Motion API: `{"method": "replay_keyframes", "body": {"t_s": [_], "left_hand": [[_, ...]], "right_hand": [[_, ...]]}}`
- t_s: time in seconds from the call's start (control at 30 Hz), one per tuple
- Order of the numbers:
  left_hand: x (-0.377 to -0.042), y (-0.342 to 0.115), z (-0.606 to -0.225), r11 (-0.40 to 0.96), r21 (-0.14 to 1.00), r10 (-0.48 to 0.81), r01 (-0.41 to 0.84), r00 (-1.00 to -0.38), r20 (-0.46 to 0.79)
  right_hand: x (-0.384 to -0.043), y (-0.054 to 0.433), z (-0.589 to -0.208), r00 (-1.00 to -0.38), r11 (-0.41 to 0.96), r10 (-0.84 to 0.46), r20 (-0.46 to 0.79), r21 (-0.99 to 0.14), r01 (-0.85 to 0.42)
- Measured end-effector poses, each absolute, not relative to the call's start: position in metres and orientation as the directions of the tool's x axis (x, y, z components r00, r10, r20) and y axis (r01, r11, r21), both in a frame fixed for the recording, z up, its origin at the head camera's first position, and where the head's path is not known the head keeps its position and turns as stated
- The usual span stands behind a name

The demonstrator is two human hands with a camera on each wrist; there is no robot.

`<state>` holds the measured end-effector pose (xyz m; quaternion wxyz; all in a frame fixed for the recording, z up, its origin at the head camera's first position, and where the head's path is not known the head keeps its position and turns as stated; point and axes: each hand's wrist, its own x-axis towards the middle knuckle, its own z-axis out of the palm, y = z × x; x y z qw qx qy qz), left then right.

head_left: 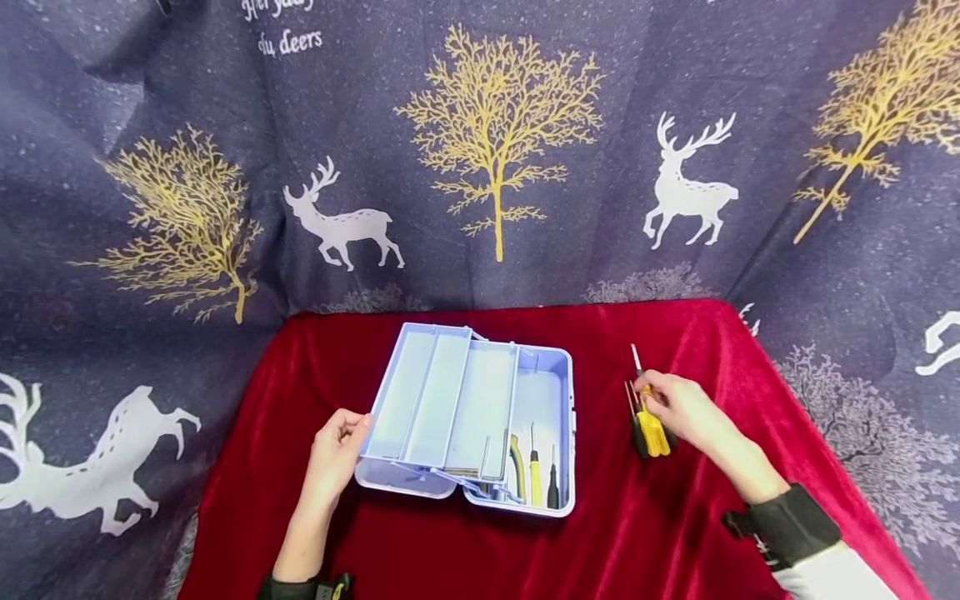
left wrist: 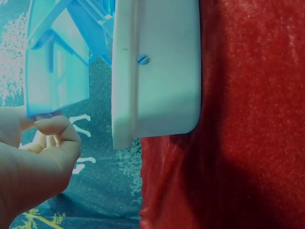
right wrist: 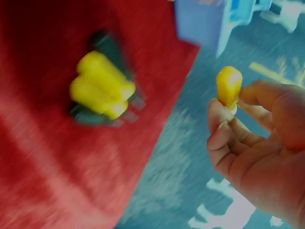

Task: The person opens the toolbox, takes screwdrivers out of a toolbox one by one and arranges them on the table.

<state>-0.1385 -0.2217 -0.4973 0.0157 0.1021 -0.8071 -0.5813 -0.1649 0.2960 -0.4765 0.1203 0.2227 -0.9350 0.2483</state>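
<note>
A light blue toolbox (head_left: 543, 392) stands with its tiers folded out to the left. My left hand (head_left: 337, 450) pinches the near left corner of the raised tray (left wrist: 57, 78), thumb and curled fingers at its edge in the left wrist view. To the right of the box, my right hand (head_left: 686, 410) pinches a yellow-handled screwdriver (right wrist: 229, 88) by its handle, its shaft pointing away. Beneath and beside that hand lies a pile of yellow and black screwdrivers (head_left: 651, 433) on the cloth, blurred in the right wrist view.
Inside the box's bottom lie a yellow screwdriver (head_left: 535, 479), a black screwdriver (head_left: 553, 490) and pliers with curved yellowish handles (head_left: 517, 462). Thin pieces (head_left: 486, 457) sit in a tray. Red velvet cloth (head_left: 600, 542) covers the table; a patterned curtain (head_left: 480, 283) hangs behind.
</note>
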Motion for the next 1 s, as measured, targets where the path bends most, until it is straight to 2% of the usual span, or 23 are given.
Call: {"method": "replay_keyframes", "body": {"t_s": [0.2,0.47,1.0], "left_hand": [[-0.137,-0.223,-0.5,0.301,0.942,-0.192,-0.147,-0.977,-0.091],[-0.135,-0.221,-0.502,0.288,0.947,-0.183,-0.143,-0.979,-0.092],[-0.137,-0.222,-0.501,0.291,0.948,-0.187,-0.128,-0.979,-0.074]], "right_hand": [[-0.157,0.33,-0.503,-0.917,0.831,-0.286,0.277,-0.405,-0.381],[-0.149,0.349,-0.528,-0.985,0.869,-0.147,0.087,-0.464,-0.171],[-0.151,0.352,-0.535,-0.988,0.87,-0.145,0.05,-0.47,-0.151]]}}
